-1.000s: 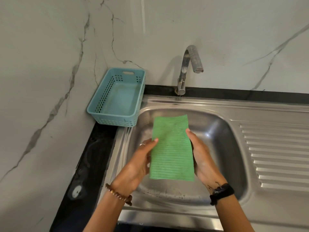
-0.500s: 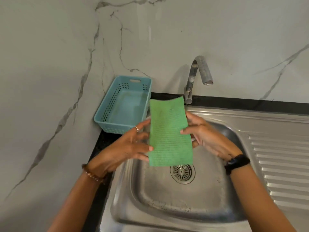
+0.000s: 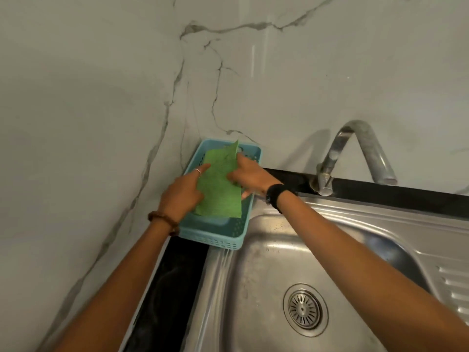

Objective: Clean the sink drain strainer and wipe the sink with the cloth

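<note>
step: stowing, likely | cloth: flat over basket, left of sink | left hand, right hand: pinching cloth edges to lay it in | strainer: seated in sink

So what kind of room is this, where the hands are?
Most likely a kitchen. There is a stainless steel sink with a ridged draining board and a drain strainer, a curved metal tap behind it, and marble-look walls above a black counter.
</note>
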`<state>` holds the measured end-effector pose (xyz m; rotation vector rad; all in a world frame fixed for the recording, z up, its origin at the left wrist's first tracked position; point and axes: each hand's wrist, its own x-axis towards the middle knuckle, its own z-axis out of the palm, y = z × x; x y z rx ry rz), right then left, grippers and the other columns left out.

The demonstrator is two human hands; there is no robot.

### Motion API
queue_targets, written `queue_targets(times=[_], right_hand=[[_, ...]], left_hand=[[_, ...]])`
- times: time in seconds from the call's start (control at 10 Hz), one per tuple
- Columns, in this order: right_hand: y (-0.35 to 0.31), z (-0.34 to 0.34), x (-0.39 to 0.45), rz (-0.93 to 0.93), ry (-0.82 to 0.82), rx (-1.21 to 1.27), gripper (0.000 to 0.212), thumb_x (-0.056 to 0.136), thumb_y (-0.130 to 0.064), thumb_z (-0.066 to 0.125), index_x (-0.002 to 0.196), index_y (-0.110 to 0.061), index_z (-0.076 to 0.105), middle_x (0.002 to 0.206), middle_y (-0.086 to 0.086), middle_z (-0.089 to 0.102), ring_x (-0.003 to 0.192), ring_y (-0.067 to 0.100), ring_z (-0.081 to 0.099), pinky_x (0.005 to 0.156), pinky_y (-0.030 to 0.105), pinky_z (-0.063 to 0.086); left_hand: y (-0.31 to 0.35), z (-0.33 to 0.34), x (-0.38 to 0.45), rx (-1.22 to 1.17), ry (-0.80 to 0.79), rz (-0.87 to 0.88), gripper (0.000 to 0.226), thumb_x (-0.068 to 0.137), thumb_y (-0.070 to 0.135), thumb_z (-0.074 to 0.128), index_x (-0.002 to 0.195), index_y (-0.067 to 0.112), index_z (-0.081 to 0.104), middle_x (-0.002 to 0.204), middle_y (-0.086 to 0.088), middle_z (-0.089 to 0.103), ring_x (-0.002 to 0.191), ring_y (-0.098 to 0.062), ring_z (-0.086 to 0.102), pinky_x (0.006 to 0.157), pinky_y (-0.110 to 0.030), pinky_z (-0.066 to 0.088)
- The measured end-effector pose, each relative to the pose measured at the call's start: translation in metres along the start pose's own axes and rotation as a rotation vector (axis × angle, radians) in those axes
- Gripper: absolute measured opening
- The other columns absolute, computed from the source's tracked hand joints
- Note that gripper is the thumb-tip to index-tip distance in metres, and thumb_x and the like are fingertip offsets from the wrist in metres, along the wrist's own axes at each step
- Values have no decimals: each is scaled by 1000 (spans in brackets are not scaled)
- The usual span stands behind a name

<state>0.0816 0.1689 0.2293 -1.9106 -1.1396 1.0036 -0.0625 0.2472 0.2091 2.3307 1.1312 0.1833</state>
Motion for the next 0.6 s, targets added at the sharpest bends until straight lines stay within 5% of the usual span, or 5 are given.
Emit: queue_targets(times=[0.1,0.2,0.3,0.4,0.6], right_hand=[[12,28,35,62,48,-442,70,91,-3,43,146,-1,-1,120,25,58,105,36,60,85,41,48],[24,49,50,68,19,-807,51,95,-2,36,143,-1,21,126,19,56,114,32,56,89,37,46],[23,55,52,47,3,-1048,29,96,-4,37,118,-4,56,124,11,59,115,25,56,88,32,47],[18,53,44,18,41,-1122,27,95,-4,39,115,-5,57,122,11,60,114,26,56,94,36,45],[12,29,-23,-198,440,-850,21,89,-7,47,108,-9,53,100,12,67,89,34,65,59,35,36]], left_hand=[[-8,26,21,314,-59,-27,58,91,12,41,144,32,24,135,-19,37,111,-39,54,93,-46,46],[-14,50,29,567,-202,-66,52,95,20,39,143,31,24,139,-19,29,110,-36,55,91,-43,44],[-16,58,30,639,-225,-86,48,93,17,40,140,27,33,138,-17,31,115,-33,50,90,-42,44],[-12,55,28,615,-184,-87,45,92,16,44,136,23,39,135,-16,35,118,-31,47,90,-42,44],[28,36,-8,158,113,124,29,90,24,52,115,10,55,117,-12,57,102,-29,58,81,-40,47]])
